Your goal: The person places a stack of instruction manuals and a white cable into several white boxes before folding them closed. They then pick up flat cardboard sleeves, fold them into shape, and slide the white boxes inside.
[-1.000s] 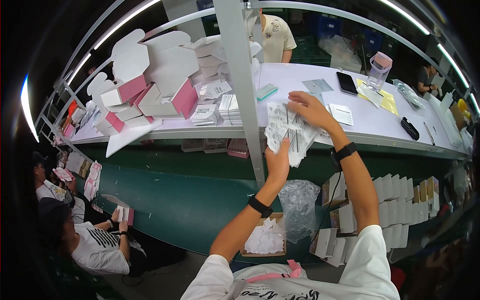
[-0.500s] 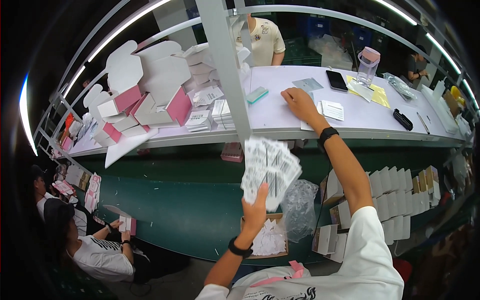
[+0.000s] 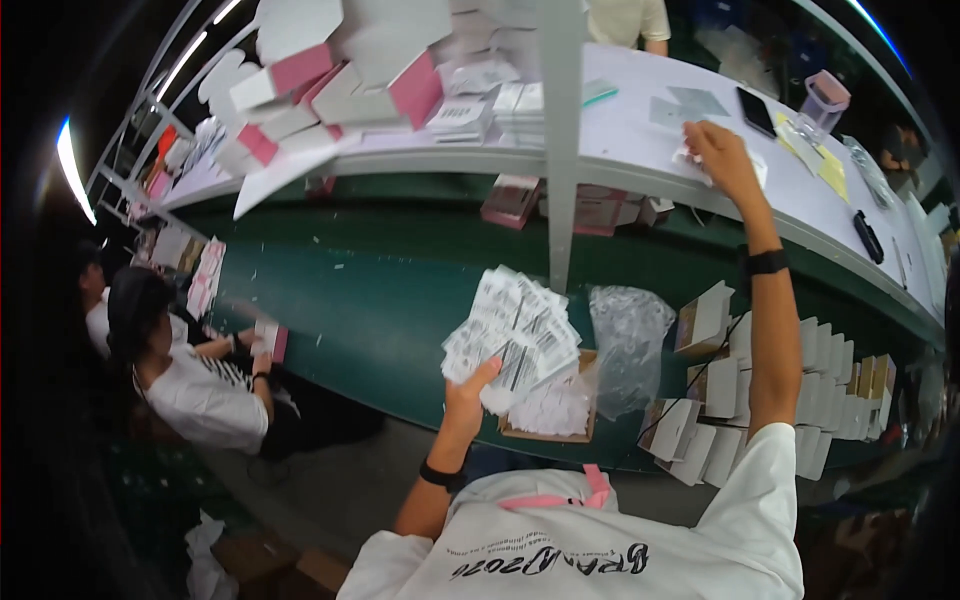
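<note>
In my left hand (image 3: 464, 402) is a fan of white cards printed with barcodes (image 3: 520, 325), the thumb pressed across its lower edge. This fan hangs over the green lower surface, above a cardboard box of white paper pieces (image 3: 550, 410). My right hand (image 3: 722, 155) reaches up to the white shelf, its fingers curled down by a small white stack (image 3: 758, 168) that my wrist partly covers. What those fingertips grip, if anything, is hidden and blurred. Close by lie thin grey translucent bags (image 3: 690, 104) and a black phone (image 3: 757, 111).
A grey upright post (image 3: 562, 140) stands between my hands. Pink-and-white open boxes (image 3: 345, 95) and card stacks (image 3: 462, 118) fill the shelf's left. Clear plastic (image 3: 630, 345) and rows of open cartons (image 3: 725, 385) sit below right. A seated co-worker (image 3: 200, 370) handles a pink box at left.
My view has tilted down and shifted left. The left hand's card fan is now lower against the bench. My right hand stays at the shelf, fingers more curled near the white stack.
</note>
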`<state>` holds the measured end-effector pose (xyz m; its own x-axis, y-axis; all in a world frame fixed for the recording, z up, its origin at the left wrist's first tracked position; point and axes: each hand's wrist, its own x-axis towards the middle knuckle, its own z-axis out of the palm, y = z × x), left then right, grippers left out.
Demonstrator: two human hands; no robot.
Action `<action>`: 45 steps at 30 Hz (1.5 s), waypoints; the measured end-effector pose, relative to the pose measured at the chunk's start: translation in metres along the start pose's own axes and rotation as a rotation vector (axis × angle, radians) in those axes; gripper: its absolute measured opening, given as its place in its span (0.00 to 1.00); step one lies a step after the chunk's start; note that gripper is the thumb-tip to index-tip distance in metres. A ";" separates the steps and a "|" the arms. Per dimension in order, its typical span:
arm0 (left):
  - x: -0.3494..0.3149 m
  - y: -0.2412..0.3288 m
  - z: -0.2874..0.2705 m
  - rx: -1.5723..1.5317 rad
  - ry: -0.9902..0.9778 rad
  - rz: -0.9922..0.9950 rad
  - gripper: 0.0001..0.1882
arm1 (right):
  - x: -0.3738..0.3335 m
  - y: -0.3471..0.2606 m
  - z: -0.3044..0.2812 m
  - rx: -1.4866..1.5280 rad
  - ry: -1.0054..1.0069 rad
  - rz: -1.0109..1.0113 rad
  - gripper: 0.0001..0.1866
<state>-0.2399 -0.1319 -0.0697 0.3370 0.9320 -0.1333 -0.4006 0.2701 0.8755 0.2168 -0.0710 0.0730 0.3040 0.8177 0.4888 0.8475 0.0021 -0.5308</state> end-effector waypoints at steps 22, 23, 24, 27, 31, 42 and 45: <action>0.061 -0.048 -0.333 0.784 -0.338 -0.179 0.13 | -0.363 -0.226 0.435 0.647 -0.517 0.610 0.13; 0.062 -0.060 -0.344 0.764 -0.321 -0.120 0.12 | -0.376 -0.225 0.450 0.592 -0.445 0.570 0.13; 0.061 -0.072 -0.356 0.763 -0.327 -0.136 0.12 | -0.387 -0.230 0.459 0.538 -0.375 0.530 0.12; 0.058 -0.101 -0.374 0.639 -0.309 -0.106 0.12 | -0.402 -0.232 0.476 0.383 -0.329 0.363 0.13; 0.070 -0.096 -0.375 0.560 -0.236 -0.362 0.12 | -0.381 -0.242 0.464 0.306 -0.365 0.359 0.14; 0.102 -0.055 -0.361 0.466 -0.321 -0.389 0.16 | -0.354 -0.255 0.441 0.536 -0.474 0.799 0.14; 0.097 -0.048 -0.356 0.093 -0.304 -0.591 0.20 | -0.362 -0.251 0.441 0.737 -0.497 0.861 0.14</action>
<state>-0.4916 0.0321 -0.2901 0.7076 0.5202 -0.4782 -0.0042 0.6798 0.7334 -0.2977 -0.1142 -0.2762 0.3065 0.8425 -0.4429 -0.0425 -0.4527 -0.8906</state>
